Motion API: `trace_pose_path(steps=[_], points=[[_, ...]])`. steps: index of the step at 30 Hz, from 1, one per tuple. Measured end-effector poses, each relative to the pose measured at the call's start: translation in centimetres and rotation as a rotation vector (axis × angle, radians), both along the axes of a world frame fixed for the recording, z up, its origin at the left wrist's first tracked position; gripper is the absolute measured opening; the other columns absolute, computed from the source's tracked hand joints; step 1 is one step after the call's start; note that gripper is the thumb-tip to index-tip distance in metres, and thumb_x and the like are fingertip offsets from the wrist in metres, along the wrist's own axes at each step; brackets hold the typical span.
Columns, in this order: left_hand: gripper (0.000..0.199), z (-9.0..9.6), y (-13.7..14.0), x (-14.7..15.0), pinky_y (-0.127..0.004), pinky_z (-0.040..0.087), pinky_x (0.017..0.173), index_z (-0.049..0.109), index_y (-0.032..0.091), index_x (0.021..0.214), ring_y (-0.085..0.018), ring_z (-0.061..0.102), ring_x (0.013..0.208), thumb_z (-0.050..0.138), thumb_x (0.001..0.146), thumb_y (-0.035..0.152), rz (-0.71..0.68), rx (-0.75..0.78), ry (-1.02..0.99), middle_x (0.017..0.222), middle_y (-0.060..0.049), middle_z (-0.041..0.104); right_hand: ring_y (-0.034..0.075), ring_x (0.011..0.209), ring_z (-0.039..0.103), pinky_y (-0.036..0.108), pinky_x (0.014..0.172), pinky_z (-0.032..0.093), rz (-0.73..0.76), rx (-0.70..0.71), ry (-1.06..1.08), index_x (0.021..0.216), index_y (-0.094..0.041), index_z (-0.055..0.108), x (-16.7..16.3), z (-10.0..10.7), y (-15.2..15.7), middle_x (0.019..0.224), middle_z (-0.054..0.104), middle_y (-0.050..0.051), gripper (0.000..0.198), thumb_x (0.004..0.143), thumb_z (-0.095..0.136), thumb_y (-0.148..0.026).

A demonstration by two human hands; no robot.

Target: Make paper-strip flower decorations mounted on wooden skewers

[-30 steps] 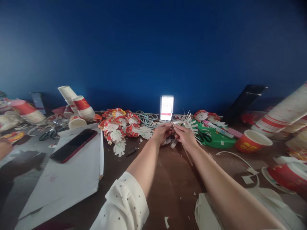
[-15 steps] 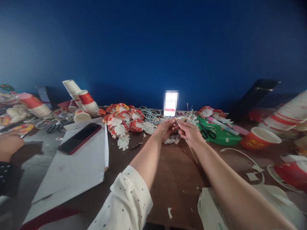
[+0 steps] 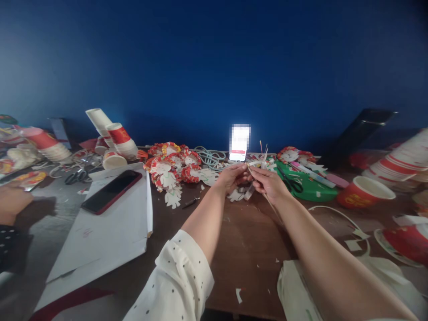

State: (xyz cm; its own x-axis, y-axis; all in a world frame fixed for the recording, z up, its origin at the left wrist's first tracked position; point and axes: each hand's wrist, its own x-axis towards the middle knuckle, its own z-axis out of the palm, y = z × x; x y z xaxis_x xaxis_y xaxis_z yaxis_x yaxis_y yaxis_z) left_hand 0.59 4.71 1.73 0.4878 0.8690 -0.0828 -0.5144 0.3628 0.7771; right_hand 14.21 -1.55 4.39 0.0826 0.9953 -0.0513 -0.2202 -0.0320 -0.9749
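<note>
My left hand (image 3: 233, 179) and my right hand (image 3: 267, 182) meet fingertip to fingertip above the far half of the brown table. A thin pale stick (image 3: 269, 203) slants out below my right hand, which pinches it near its upper end. The fingers of my left hand are curled closed at that end; what they hold is too small to make out. White cut-paper pieces (image 3: 236, 194) lie just beneath the hands. Left of them sits a pile of red-and-white paper crafts (image 3: 167, 166). Behind stands a lit phone (image 3: 238, 154), its screen partly blurred.
At left, a dark phone (image 3: 112, 191) rests on a white board (image 3: 96, 240), with stacked paper cups (image 3: 122, 141) behind. Black scissors (image 3: 294, 183) lie on a green sheet (image 3: 312, 192) at right, near a red cup (image 3: 364, 192). Another person's hand (image 3: 15, 203) is at far left.
My right hand has shifted slightly right, and the stick's lower end now sits closer to my forearm. The whole view has moved a little. Both hands keep their closed grip.
</note>
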Motion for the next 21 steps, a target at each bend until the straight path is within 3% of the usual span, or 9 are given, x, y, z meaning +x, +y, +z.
trace_pose_path(steps=[8, 14, 18, 21], points=[[0.004, 1.1, -0.3, 0.0, -0.024, 0.057, 0.071, 0.070, 0.009, 0.088, -0.011, 0.066, 0.064, 0.070, 0.086, 0.012, 0.009, -0.031, 0.122, 0.071, -0.004, 0.068, 0.008, 0.046, 0.042, 0.021, 0.042, 0.027, -0.070, 0.038, -0.283, 0.121, -0.010, 0.074, 0.6, -0.6, 0.0, 0.050, 0.050, -0.003, 0.058, 0.073, 0.076, -0.043], [0.002, 0.8, -0.2, 0.1, -0.025, 0.057, 0.072, 0.068, 0.009, 0.085, -0.009, 0.064, 0.062, 0.068, 0.087, 0.009, 0.005, -0.026, 0.108, 0.068, -0.002, 0.065, 0.013, 0.043, 0.046, 0.029, 0.049, 0.042, -0.089, 0.148, -0.697, 0.123, -0.013, 0.074, 1.2, -0.9, 0.1, 0.048, 0.055, -0.001, 0.046, 0.087, 0.060, -0.038], [0.005, 0.5, 0.0, 0.2, -0.025, 0.057, 0.072, 0.067, 0.008, 0.082, -0.009, 0.063, 0.060, 0.069, 0.087, 0.009, 0.008, -0.037, 0.130, 0.067, -0.002, 0.065, 0.020, 0.055, 0.062, 0.036, 0.063, 0.053, -0.124, 0.233, -0.913, 0.122, -0.013, 0.075, 1.3, -1.2, 0.2, 0.057, 0.065, 0.004, 0.043, 0.090, 0.053, -0.032], [0.009, 0.8, -0.1, 0.1, -0.024, 0.057, 0.070, 0.067, 0.008, 0.079, -0.008, 0.063, 0.058, 0.068, 0.087, 0.009, 0.017, -0.039, 0.157, 0.064, -0.002, 0.065, 0.025, 0.078, 0.072, 0.038, 0.077, 0.056, -0.161, 0.322, -1.046, 0.119, -0.015, 0.077, 1.2, -1.4, 0.3, 0.081, 0.076, 0.010, 0.040, 0.090, 0.051, -0.027]])
